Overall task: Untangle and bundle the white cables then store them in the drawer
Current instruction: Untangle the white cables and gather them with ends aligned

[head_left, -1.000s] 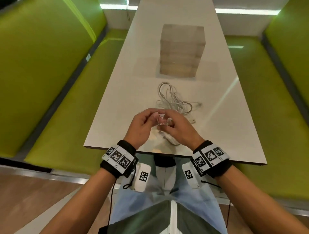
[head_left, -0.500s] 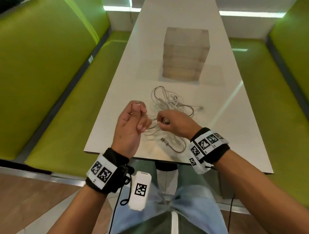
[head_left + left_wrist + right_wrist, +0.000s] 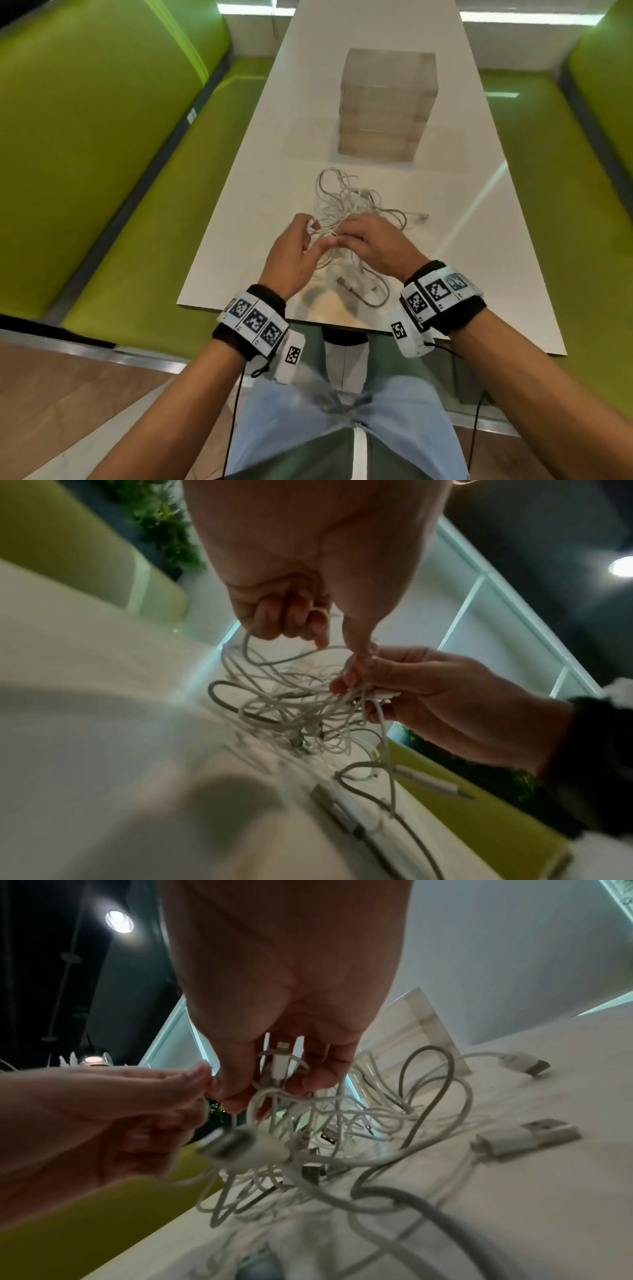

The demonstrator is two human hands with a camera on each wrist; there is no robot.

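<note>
Hands meet thumb to thumb just above the near table (image 3: 239, 240) edge. Left hand (image 3: 291, 255), palm turned inward, curls its fingers round a loop of the white cables (image 3: 346, 202). Right hand (image 3: 371, 245), knuckles up, pinches several strands with a Lightning plug (image 3: 281, 1060) between its fingers. Rest of the tangle lies under and beyond both hands; drawer unit (image 3: 385, 106) stands past it, shut.

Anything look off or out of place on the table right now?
Only the expected mess: the cables lie in one knotted heap, both hands gripping strands. One loop sits near the table edge. No damage visible.
</note>
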